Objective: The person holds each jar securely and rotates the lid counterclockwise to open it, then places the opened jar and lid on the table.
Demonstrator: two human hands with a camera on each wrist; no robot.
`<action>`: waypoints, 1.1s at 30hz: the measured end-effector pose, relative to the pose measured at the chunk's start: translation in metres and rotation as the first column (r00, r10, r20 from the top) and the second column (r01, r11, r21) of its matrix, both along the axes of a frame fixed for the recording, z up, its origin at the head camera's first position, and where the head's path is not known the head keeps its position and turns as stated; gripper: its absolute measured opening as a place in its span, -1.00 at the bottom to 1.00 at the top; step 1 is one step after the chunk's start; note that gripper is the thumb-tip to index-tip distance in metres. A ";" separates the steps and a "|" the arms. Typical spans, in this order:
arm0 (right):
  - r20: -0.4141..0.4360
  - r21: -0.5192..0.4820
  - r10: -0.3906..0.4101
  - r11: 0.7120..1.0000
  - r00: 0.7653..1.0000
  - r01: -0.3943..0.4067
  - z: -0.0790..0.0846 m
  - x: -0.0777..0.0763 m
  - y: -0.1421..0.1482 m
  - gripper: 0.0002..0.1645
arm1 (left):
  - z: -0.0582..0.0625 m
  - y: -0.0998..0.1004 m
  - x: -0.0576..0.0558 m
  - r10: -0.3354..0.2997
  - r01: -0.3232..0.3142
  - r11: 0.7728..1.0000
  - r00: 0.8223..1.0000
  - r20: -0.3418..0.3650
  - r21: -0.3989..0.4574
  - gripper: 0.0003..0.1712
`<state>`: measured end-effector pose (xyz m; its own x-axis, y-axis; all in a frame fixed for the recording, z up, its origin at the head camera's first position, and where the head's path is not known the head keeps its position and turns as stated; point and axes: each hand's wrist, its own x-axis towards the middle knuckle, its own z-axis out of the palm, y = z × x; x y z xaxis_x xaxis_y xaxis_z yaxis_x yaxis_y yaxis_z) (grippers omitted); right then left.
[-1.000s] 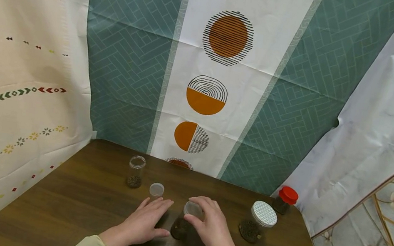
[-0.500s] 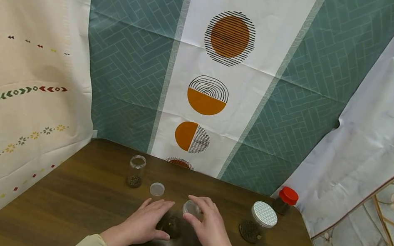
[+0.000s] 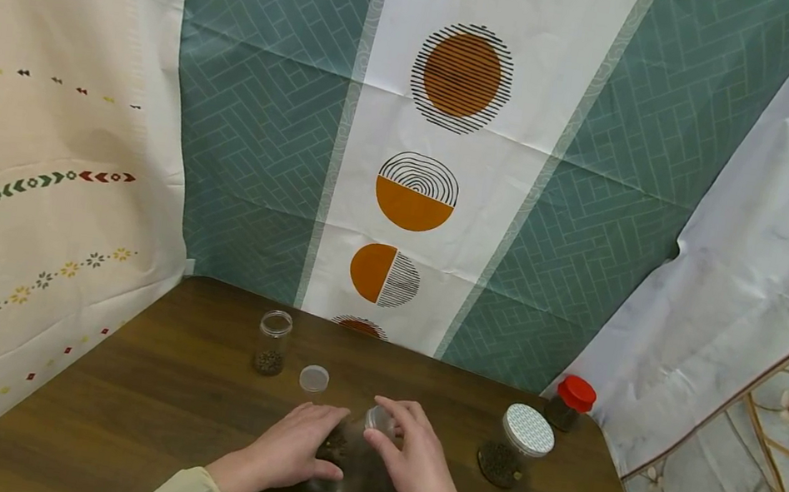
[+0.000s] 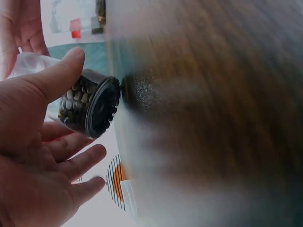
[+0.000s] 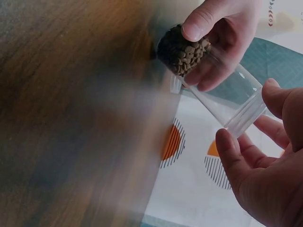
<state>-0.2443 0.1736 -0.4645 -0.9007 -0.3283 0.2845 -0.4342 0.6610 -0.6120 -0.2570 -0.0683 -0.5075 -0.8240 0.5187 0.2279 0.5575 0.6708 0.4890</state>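
A clear plastic jar [image 3: 334,446] part filled with small dark brown grains is tilted between both hands, close over the table. My left hand [image 3: 294,446] grips its lower end; in the left wrist view the thumb lies across the jar [image 4: 78,101] and the other fingers are spread below. My right hand [image 3: 414,455] holds the other end, thumb and fingers round the clear lid [image 5: 246,111]. Grains gather at the base, leaving the upper part see-through. Just beyond the left hand stands a small clear container with a pale round top [image 3: 314,378].
An uncovered clear jar [image 3: 272,342] with some grains stands at the back left of the wooden table [image 3: 139,395]. To the right are a wider jar with a white patterned lid [image 3: 528,429] and a red-lidded jar [image 3: 576,393]. Patterned cloths hang behind and at both sides.
The jar has gone from nearly upright to tilted, its base swinging left into my left hand, which now grips it. My right hand has stayed at the lid end.
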 end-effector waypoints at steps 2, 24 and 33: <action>-0.003 0.001 0.001 1.000 1.000 -0.001 -0.001 0.000 0.000 -0.42 | 0.000 0.001 -0.001 0.003 -0.003 1.000 1.000 0.011 -0.008 -0.01; 0.023 0.030 -0.017 0.999 1.000 0.016 -0.007 0.001 0.000 -0.42 | -0.001 0.003 -0.003 0.045 -0.048 0.998 0.995 -0.086 -0.036 -0.26; 0.022 0.074 -0.012 0.997 1.000 0.011 -0.006 0.000 0.001 -0.38 | 0.001 0.002 -0.002 0.033 -0.040 0.998 0.993 -0.117 -0.055 -0.33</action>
<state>-0.2443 0.1744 -0.4702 -0.9104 -0.3373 0.2396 -0.4131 0.7096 -0.5708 -0.2589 -0.0667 -0.5061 -0.8124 0.5034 0.2941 0.5828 0.7169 0.3826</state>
